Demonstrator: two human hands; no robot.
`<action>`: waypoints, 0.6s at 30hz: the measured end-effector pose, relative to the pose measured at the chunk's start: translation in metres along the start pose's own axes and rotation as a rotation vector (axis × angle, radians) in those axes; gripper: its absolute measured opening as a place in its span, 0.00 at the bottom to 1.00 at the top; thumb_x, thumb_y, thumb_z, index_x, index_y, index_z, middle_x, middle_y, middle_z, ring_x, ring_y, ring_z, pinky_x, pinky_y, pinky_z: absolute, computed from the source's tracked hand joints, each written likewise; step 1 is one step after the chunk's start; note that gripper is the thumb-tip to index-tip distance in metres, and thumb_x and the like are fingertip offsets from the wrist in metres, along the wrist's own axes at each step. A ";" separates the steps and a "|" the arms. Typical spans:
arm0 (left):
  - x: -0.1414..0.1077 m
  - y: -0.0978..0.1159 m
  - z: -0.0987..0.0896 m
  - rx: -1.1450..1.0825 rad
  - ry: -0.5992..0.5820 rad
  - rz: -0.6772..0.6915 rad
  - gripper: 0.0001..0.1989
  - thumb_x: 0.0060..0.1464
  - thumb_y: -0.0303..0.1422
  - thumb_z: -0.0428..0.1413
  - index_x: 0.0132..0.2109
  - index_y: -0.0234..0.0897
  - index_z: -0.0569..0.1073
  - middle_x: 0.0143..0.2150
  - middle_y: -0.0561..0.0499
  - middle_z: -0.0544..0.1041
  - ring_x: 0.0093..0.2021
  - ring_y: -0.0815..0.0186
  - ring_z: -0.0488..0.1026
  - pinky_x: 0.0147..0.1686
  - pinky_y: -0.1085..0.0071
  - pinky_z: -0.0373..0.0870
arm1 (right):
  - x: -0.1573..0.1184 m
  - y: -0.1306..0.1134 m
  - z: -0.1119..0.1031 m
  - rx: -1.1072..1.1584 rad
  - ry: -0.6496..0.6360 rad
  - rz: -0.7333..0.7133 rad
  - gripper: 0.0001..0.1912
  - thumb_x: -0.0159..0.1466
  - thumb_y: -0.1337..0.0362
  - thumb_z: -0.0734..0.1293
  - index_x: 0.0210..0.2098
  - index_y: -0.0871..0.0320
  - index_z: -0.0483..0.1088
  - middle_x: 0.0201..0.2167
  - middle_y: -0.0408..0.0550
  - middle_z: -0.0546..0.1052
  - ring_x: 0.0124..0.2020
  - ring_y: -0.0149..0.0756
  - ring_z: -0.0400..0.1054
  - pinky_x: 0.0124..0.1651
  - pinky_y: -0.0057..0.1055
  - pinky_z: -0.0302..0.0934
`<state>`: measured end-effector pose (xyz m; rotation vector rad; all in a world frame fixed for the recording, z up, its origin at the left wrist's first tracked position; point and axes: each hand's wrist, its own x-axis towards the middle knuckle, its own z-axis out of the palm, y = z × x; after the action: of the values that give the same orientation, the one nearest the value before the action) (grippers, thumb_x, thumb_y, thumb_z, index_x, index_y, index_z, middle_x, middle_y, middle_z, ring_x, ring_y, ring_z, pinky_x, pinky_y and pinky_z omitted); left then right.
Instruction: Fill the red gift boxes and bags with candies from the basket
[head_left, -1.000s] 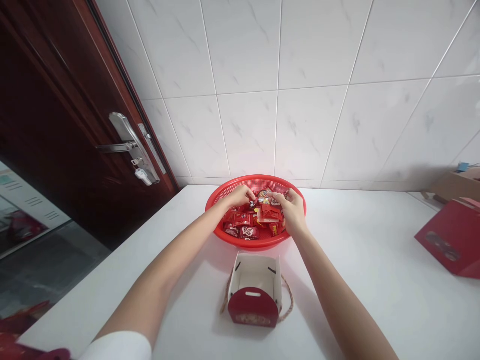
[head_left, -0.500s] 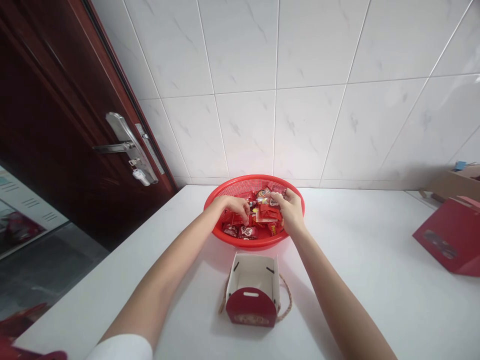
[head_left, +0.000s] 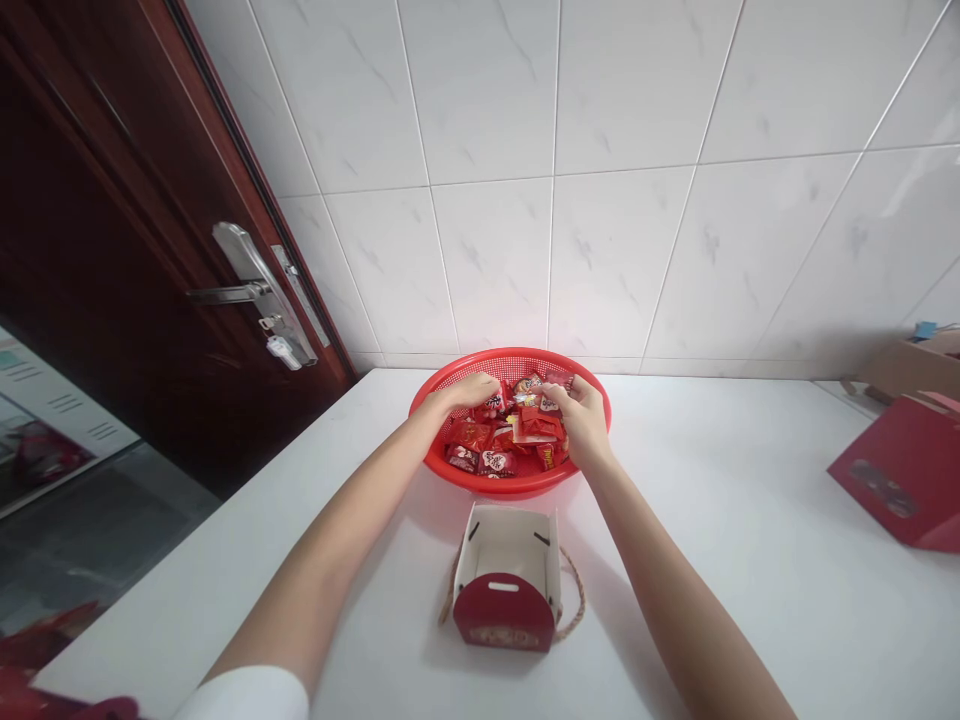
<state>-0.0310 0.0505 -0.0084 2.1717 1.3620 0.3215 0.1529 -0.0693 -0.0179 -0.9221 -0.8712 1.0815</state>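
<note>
A red mesh basket (head_left: 517, 487) stands near the wall, with several wrapped candies and red packets (head_left: 538, 424) in it. Over its left part, my left hand (head_left: 474, 390) is closed on a red candy packet (head_left: 493, 402). At the right side of the basket is my right hand (head_left: 583, 410), its thumb and forefinger pinched at a small clear-wrapped piece that is hard to make out. In front of the basket sits an open dark red box (head_left: 504, 610), its pale inside bare, with a twisted rope handle (head_left: 576, 600).
A closed dark red box (head_left: 900, 480) lies at the right edge, before a brown carton (head_left: 919, 366). Behind the white table (head_left: 705, 520) is a tiled wall. A dark wooden door (head_left: 142, 200) with a metal handle is at the left.
My left hand has moved up and back within the basket and now has a red packet at its fingers. My right hand has hardly moved.
</note>
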 end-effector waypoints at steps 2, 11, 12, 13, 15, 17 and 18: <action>0.002 -0.002 0.000 -0.004 0.031 0.008 0.18 0.52 0.32 0.52 0.20 0.41 0.52 0.21 0.54 0.55 0.23 0.66 0.51 0.26 0.65 0.46 | 0.000 0.000 0.001 0.005 0.004 0.001 0.13 0.49 0.57 0.74 0.29 0.54 0.70 0.31 0.47 0.82 0.35 0.43 0.77 0.38 0.37 0.72; 0.003 -0.010 0.001 -0.002 0.012 0.050 0.03 0.47 0.33 0.54 0.31 0.40 0.71 0.32 0.52 0.75 0.32 0.63 0.70 0.30 0.71 0.62 | -0.002 -0.003 0.000 -0.011 0.000 -0.012 0.12 0.50 0.57 0.73 0.29 0.54 0.70 0.30 0.46 0.82 0.34 0.43 0.76 0.37 0.37 0.71; 0.003 -0.011 0.001 0.012 0.017 0.046 0.07 0.46 0.32 0.55 0.36 0.40 0.74 0.35 0.52 0.78 0.35 0.63 0.72 0.32 0.72 0.64 | -0.002 -0.003 0.000 -0.012 -0.002 -0.013 0.11 0.51 0.58 0.73 0.29 0.54 0.69 0.30 0.46 0.82 0.34 0.43 0.76 0.37 0.37 0.71; 0.003 -0.013 0.001 0.035 0.024 0.032 0.10 0.46 0.32 0.56 0.39 0.40 0.75 0.38 0.51 0.79 0.37 0.62 0.74 0.33 0.72 0.65 | -0.002 -0.003 0.000 -0.014 -0.003 -0.013 0.11 0.51 0.58 0.73 0.29 0.54 0.69 0.30 0.46 0.82 0.34 0.43 0.76 0.37 0.37 0.71; 0.004 -0.016 0.001 0.110 0.042 -0.022 0.10 0.46 0.31 0.57 0.38 0.40 0.76 0.37 0.49 0.80 0.38 0.61 0.75 0.33 0.72 0.66 | -0.002 -0.002 0.000 -0.016 -0.001 -0.013 0.11 0.51 0.58 0.73 0.29 0.54 0.70 0.30 0.46 0.82 0.35 0.43 0.77 0.38 0.37 0.71; 0.004 -0.018 0.000 0.210 0.056 -0.108 0.05 0.46 0.31 0.58 0.34 0.39 0.76 0.33 0.47 0.79 0.38 0.58 0.75 0.34 0.70 0.66 | -0.001 -0.001 0.000 -0.013 0.002 -0.012 0.12 0.50 0.58 0.74 0.30 0.54 0.70 0.30 0.46 0.82 0.36 0.43 0.77 0.38 0.37 0.71; 0.004 -0.019 -0.001 0.262 0.054 -0.160 0.03 0.46 0.31 0.59 0.32 0.39 0.75 0.31 0.47 0.78 0.38 0.57 0.76 0.35 0.69 0.66 | -0.001 -0.001 0.000 -0.011 0.003 -0.010 0.12 0.50 0.57 0.74 0.30 0.55 0.70 0.31 0.46 0.82 0.36 0.43 0.77 0.38 0.37 0.72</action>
<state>-0.0437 0.0604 -0.0186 2.2550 1.6781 0.1481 0.1529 -0.0707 -0.0171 -0.9271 -0.8798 1.0673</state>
